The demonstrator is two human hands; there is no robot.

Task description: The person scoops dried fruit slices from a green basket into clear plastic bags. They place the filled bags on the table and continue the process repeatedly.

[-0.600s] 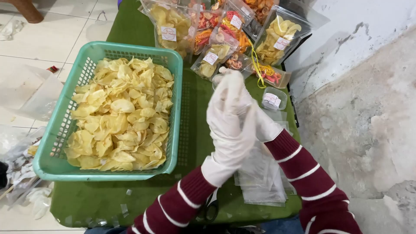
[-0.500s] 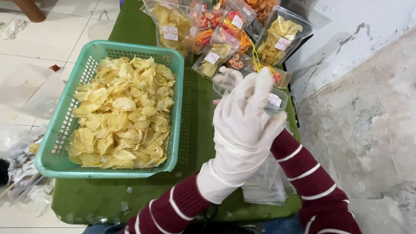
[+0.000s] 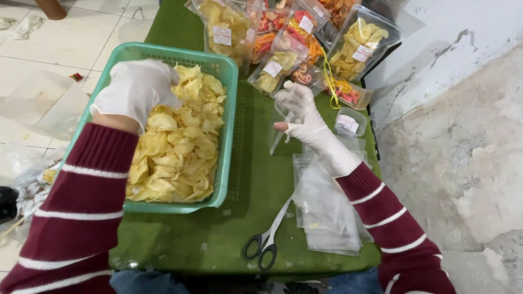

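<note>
A teal plastic basket (image 3: 230, 125) full of pale yellow chips (image 3: 180, 147) sits on the green cloth at the left. My left hand (image 3: 136, 90), in a white glove, reaches down into the chips near the basket's far left corner; its fingers are closed among them. My right hand (image 3: 302, 117), also gloved, holds an empty clear pouch (image 3: 279, 130) upright above the cloth, to the right of the basket. Both arms wear maroon sleeves with white stripes.
A stack of empty clear pouches (image 3: 327, 209) lies at the front right, with black-handled scissors (image 3: 268, 239) beside it. Filled, labelled snack bags (image 3: 294, 43) crowd the far edge. A small clear tub (image 3: 348, 121) stands near them. Tiled floor lies left, rough concrete right.
My hands were together over the pouch stack. My left hand has swung left into the chip basket, while my right hand keeps a pouch raised.
</note>
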